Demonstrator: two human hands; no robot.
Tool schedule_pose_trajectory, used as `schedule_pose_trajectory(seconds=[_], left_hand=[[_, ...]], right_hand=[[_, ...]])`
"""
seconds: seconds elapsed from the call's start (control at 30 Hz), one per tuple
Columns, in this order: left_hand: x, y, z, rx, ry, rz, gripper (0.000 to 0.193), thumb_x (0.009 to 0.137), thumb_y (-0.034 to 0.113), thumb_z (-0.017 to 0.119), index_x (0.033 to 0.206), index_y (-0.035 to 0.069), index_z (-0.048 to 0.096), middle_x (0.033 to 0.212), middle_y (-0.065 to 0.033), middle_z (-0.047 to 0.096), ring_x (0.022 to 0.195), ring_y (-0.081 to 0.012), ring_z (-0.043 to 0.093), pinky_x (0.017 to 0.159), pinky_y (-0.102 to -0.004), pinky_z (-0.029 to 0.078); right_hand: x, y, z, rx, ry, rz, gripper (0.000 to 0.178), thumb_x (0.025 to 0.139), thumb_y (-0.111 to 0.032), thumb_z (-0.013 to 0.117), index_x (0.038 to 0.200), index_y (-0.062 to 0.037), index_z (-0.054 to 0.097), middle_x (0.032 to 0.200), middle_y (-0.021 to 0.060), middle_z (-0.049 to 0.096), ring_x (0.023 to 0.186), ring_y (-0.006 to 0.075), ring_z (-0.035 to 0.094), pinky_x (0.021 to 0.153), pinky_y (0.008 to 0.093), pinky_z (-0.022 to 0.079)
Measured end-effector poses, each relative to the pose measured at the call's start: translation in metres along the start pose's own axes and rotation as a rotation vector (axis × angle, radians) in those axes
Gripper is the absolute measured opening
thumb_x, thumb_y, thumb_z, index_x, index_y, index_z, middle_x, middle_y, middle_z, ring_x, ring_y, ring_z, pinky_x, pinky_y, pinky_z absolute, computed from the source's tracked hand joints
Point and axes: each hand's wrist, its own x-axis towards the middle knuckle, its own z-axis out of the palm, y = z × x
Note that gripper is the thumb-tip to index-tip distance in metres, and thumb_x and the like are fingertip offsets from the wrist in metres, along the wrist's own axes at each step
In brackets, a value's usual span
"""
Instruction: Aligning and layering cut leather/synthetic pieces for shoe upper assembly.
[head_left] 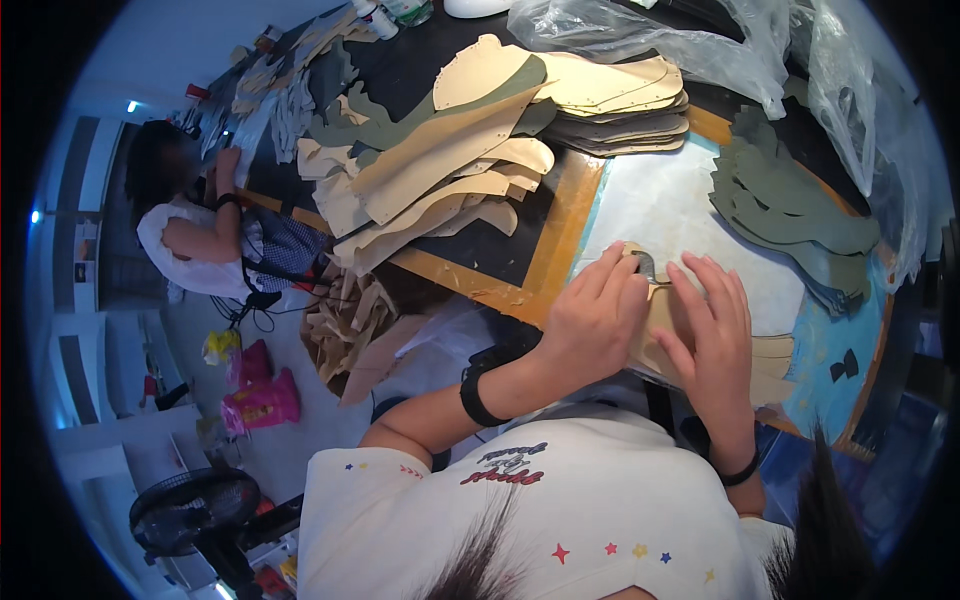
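Pressing flat with spread fingers, the left hand (592, 325) and right hand (712, 345) hold down a tan curved cut-out piece of leather (765, 360) on the pale cutting sheet (670, 205); a small metal tool (645, 264) lies just beyond the left fingertips

Tan cut piece (668, 322): flat, curved outline, lying on pale cutting sheet (680, 215) at bench edge. Mostly covered by left hand (590, 325) and right hand (712, 345), both pressing flat on it. Small metal tool (645, 264) at its top edge, partly hidden.
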Motion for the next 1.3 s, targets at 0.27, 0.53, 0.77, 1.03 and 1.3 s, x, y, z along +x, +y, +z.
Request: schedule_pose_trajectory(seconds=[0.27,0.53,0.77,1.03,1.3], left_hand=[[-0.001,0.005,0.002,-0.106,0.010,-0.011,0.013,0.088,0.003,0.063,0.099,0.002,0.058,0.127,-0.0228,0.060,0.123,-0.0441,0.060,0.098,-0.0493,0.050],[0.005,-0.004,-0.006,-0.246,-0.022,0.031,0.015,0.088,0.003,0.066,0.100,0.000,0.057,0.125,-0.0247,0.056,0.114,-0.0448,0.058,0.097,-0.0504,0.048],[0.007,-0.021,-0.023,-0.242,0.097,0.158,0.043,0.081,0.018,0.080,0.117,0.003,0.062,0.121,-0.0175,0.061,0.110,-0.0357,0.058,0.101,-0.0452,0.042],[0.002,-0.032,0.009,-0.556,-0.176,0.008,0.061,0.067,0.006,0.090,0.119,0.005,0.058,0.109,-0.0114,0.066,0.094,-0.0314,0.064,0.082,-0.0385,0.054],[0.004,-0.024,0.009,-0.483,-0.132,-0.006,0.049,0.063,0.008,0.089,0.105,0.005,0.063,0.105,-0.0110,0.061,0.093,-0.0297,0.066,0.076,-0.0368,0.056]], right_hand=[[0.008,0.007,0.014,-0.047,0.250,-0.147,0.033,0.074,-0.010,0.080,0.107,-0.0117,0.081,0.110,0.0017,0.070,0.101,0.0260,0.061,0.097,0.0467,0.053],[0.002,0.009,0.012,-0.176,0.346,-0.243,0.028,0.074,-0.012,0.076,0.100,-0.0155,0.082,0.100,-0.0033,0.071,0.097,0.0202,0.062,0.092,0.0411,0.054],[0.005,0.009,0.021,-0.175,0.353,-0.270,0.016,0.071,-0.018,0.076,0.087,-0.0144,0.077,0.095,-0.0025,0.070,0.094,0.0212,0.064,0.096,0.0449,0.054],[0.005,0.009,0.025,-0.076,0.349,-0.307,0.017,0.064,-0.015,0.078,0.081,-0.0148,0.075,0.090,-0.0037,0.068,0.095,0.0227,0.064,0.098,0.0461,0.053],[0.003,-0.011,0.011,-0.020,0.262,-0.274,0.023,0.062,-0.007,0.076,0.083,-0.0155,0.077,0.088,-0.0060,0.067,0.090,0.0219,0.063,0.099,0.0496,0.053]])
